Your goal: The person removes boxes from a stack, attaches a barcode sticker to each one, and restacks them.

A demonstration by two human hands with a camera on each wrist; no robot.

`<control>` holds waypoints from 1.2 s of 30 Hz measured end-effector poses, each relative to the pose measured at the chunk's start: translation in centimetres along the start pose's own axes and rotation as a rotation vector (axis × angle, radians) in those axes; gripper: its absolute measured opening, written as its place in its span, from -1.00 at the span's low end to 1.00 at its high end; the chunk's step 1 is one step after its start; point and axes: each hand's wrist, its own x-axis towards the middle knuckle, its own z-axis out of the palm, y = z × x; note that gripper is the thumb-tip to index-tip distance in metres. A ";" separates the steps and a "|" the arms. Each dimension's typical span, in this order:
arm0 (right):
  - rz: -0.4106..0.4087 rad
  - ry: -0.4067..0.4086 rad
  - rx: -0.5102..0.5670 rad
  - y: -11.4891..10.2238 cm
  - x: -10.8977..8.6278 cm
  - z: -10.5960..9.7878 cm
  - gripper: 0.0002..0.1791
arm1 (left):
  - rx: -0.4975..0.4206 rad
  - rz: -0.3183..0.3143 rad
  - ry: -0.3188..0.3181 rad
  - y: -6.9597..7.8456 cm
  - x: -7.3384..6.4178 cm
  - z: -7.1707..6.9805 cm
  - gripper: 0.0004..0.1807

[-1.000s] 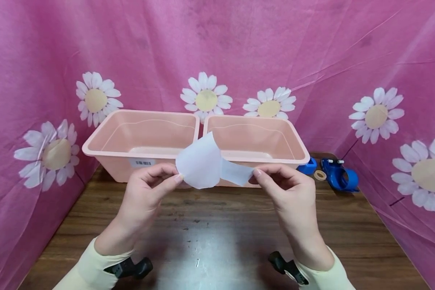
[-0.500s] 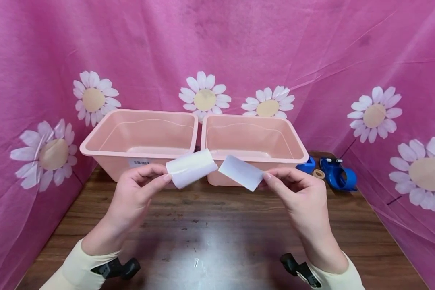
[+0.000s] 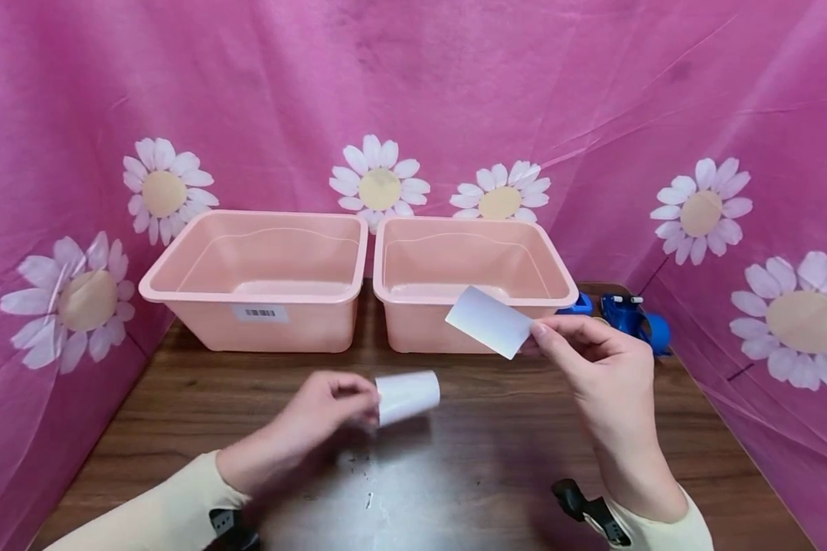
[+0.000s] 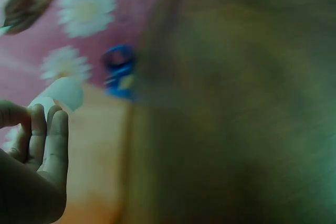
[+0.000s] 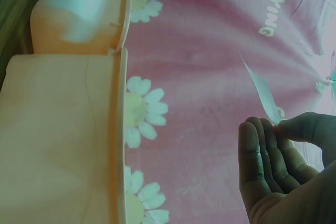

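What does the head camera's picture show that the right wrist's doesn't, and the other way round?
Only the head view: the left hand pinching a curled paper, the barcode label on one bin, and the blue objects at the table's right side.

Only the right wrist view: white lettering reading "CRYING" on the cloth.

Both: the right hand pinching a flatter paper, the two bins, and the pink cloth with its daisies.
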 end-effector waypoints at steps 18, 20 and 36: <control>0.025 -0.061 -0.125 0.7 0.2 -0.5 -0.81 | -0.083 -0.179 -0.056 -4.9 0.7 3.4 -0.77; 0.029 -0.059 -0.139 0.8 0.2 -0.5 -0.81 | -0.061 -0.162 -0.036 -5.1 0.8 3.3 -0.77; 0.017 -0.078 -0.157 1.5 0.1 -0.1 -0.81 | 0.277 0.018 0.187 -4.5 0.7 2.6 -0.87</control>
